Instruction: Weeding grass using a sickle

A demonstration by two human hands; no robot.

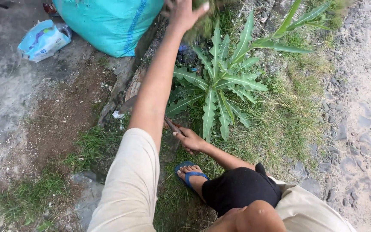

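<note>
Head view shows us crouched at the edge of a concrete slab, looking down past our own knees. Our left hand (184, 13) is stretched far forward, its grip clenched on a tuft of pulled grass (203, 23) that blurs at the top of the frame. Our right hand (190, 140) sits low and close to the body, fingers wrapped round the handle of a sickle (130, 103); the grey blade runs up and to the left, passing behind the outstretched left forearm and lying against the broken edge of the concrete.

Between the two hands, just right of the left arm, grows a large weed (220, 81) with long, toothed, pale-ribbed leaves spreading in a rosette, rooted in a patch of thin green and yellowing grass. The right hand rests just beside its lowest leaves.

Below the right hand our foot in a blue flip-flop (190, 175) stands on the grass. A big turquoise sack (108, 21) leans at the top left, and a crumpled light-blue plastic bag (43, 39) lies on the concrete well to its left. Grey gravel ground (361, 107) fills the right side.
</note>
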